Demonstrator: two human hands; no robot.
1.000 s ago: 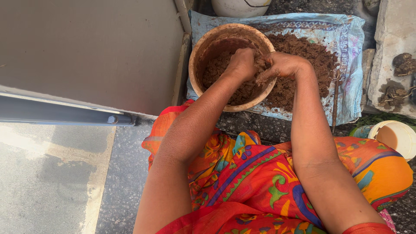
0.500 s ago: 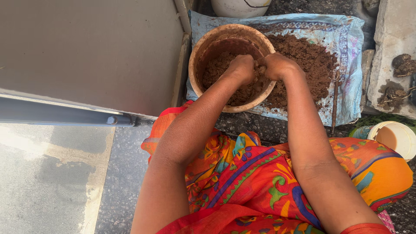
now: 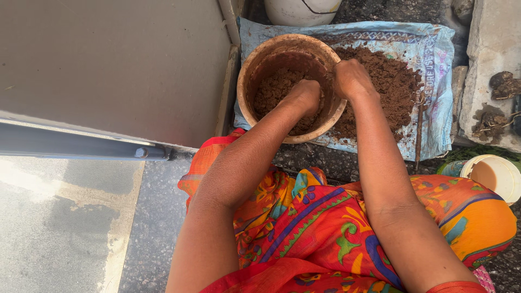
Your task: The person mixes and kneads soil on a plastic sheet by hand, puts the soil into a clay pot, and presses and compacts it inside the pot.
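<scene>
A round clay pot (image 3: 245, 95) partly filled with brown soil (image 3: 271, 89) stands on a blue printed sack (image 3: 437, 49). A heap of the same soil (image 3: 396, 81) lies on the sack to the pot's right. My left hand (image 3: 304, 95) is inside the pot with its fingers curled, knuckles pressed down on the soil. Over the pot's right rim, my right hand (image 3: 353, 78) has its fingers hooked inside the wall. My lap in orange patterned cloth fills the foreground.
A white bucket (image 3: 301, 8) stands behind the pot. A white cup with brown liquid (image 3: 496, 173) sits at the right, near a stone slab (image 3: 491, 38) with root clumps (image 3: 502, 84). A thin rod (image 3: 419, 130) lies on the sack. A grey panel (image 3: 108, 65) borders the left.
My right hand moved from the soil in the pot up to the right rim. My left hand sank lower and nearer in the pot, pressing the soil.
</scene>
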